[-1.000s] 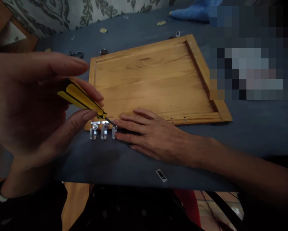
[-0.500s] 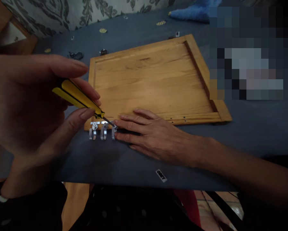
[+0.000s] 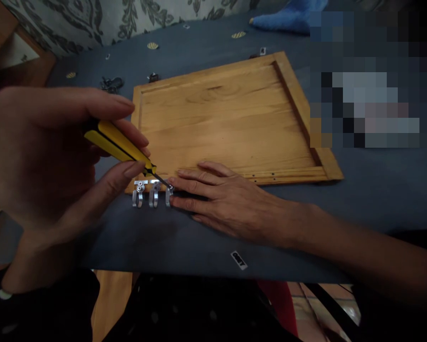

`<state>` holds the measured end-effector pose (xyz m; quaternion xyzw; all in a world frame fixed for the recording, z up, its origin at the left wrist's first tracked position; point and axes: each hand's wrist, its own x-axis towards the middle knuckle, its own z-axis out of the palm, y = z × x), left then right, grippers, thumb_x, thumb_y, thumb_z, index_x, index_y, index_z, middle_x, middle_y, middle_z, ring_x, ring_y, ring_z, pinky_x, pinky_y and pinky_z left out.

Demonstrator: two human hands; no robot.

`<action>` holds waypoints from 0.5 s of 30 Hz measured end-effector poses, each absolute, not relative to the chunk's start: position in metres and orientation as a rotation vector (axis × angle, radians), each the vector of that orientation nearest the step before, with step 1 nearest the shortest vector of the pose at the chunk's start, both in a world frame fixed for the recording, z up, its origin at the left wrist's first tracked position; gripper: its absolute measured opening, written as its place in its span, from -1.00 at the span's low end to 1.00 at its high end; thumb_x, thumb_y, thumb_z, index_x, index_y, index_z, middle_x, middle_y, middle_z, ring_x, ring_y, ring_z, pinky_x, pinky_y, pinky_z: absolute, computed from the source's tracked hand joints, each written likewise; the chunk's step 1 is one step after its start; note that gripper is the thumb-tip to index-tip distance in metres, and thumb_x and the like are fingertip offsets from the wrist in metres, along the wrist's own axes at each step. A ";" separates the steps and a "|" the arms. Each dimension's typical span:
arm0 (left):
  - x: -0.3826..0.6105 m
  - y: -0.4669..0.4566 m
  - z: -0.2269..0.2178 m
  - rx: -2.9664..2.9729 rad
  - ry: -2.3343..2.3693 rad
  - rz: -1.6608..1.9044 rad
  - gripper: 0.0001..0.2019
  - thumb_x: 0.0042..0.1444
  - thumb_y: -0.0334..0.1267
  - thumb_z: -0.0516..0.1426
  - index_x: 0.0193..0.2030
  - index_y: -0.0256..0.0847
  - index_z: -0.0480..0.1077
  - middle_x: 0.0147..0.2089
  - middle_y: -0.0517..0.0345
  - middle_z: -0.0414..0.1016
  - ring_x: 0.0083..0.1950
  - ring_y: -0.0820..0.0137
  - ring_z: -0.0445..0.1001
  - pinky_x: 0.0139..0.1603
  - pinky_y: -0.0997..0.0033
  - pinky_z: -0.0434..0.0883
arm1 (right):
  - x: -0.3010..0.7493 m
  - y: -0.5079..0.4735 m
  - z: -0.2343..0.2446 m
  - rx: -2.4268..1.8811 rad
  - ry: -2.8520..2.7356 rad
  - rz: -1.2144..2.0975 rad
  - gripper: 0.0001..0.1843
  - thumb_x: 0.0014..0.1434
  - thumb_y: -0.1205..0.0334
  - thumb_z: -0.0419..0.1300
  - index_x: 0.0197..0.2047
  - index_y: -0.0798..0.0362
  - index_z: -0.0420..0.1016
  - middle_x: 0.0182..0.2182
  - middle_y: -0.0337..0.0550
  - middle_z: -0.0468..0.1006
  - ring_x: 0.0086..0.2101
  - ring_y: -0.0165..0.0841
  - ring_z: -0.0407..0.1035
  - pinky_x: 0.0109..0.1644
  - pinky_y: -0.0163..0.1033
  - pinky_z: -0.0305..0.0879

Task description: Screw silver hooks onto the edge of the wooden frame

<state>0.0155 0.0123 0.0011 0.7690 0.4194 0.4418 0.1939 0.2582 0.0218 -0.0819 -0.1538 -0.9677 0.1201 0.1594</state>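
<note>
Stretching across the view, a blue-grey covered table (image 3: 199,251) carries all the work. On it a framed wooden panel (image 3: 227,114) lies flat, a little askew, its recessed side up. The person sits at the near edge in dark, spotted clothing (image 3: 185,308).

Closest to me looms the left hand (image 3: 45,156), thumb and fingers pinching the yellow-and-black handle of a screwdriver (image 3: 120,142). The right hand (image 3: 227,199) rests palm down over the panel's near edge, fingers stretched out and slightly spread; its fingertips touch or nearly touch the last visible hook, and I can't tell which.

Towards the back sits a fuzzy blue object (image 3: 280,19), well apart from the panel. The screwdriver slants down to the right, its tip at the screw of that last hook. Three silvery hooks (image 3: 154,190) stand in a row at the left end of the panel's near edge, their curved ends jutting past it towards the person. Beyond the panel's left corner lies a small dark tangle (image 3: 111,84). A tiny lettered label (image 3: 239,260) shows near the table's front edge, and dark holes (image 3: 273,176) dot the frame to the right.
</note>
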 end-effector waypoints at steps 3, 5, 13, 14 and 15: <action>0.012 0.014 0.003 2.231 1.165 1.177 -0.45 -0.08 -0.31 0.37 0.11 0.07 0.45 -0.15 0.19 0.53 -0.25 0.26 0.52 -0.24 0.20 0.55 | 0.258 0.022 -0.082 -0.442 -2.771 0.347 -0.57 0.42 0.24 0.02 0.30 0.03 0.35 0.36 0.00 0.27 0.33 -0.13 0.12 0.36 0.14 0.05; 0.010 0.016 0.003 2.305 1.153 1.139 -0.41 -0.08 -0.34 0.37 0.13 0.14 0.44 -0.13 0.24 0.54 -0.26 0.29 0.52 -0.26 0.22 0.55 | 0.259 0.022 -0.082 -0.443 -2.772 0.345 -0.57 0.41 0.24 0.03 0.30 0.02 0.35 0.36 0.00 0.27 0.33 -0.14 0.12 0.36 0.14 0.04; 0.004 0.022 -0.004 2.307 1.101 1.235 -0.37 -0.15 -0.22 0.44 0.13 0.03 0.45 -0.13 0.17 0.51 -0.23 0.28 0.50 -0.33 0.26 0.44 | 0.258 0.022 -0.082 -0.450 -2.777 0.356 -0.57 0.42 0.23 0.01 0.30 0.01 0.35 0.36 -0.03 0.26 0.33 -0.14 0.12 0.37 0.14 0.04; 0.003 0.021 -0.005 2.330 1.115 1.219 -0.35 -0.19 -0.20 0.46 0.12 0.02 0.46 -0.14 0.18 0.51 -0.23 0.30 0.49 -0.32 0.27 0.44 | 0.259 0.022 -0.082 -0.449 -2.778 0.356 -0.58 0.42 0.24 0.01 0.30 0.01 0.35 0.36 -0.03 0.26 0.33 -0.15 0.12 0.37 0.14 0.04; 0.003 0.020 -0.005 2.350 1.129 1.209 -0.34 -0.22 -0.20 0.48 0.10 0.02 0.47 -0.14 0.20 0.51 -0.22 0.31 0.48 -0.30 0.28 0.45 | 0.259 0.022 -0.082 -0.447 -2.776 0.354 -0.58 0.42 0.24 0.01 0.30 0.02 0.35 0.36 -0.02 0.26 0.33 -0.15 0.12 0.37 0.13 0.05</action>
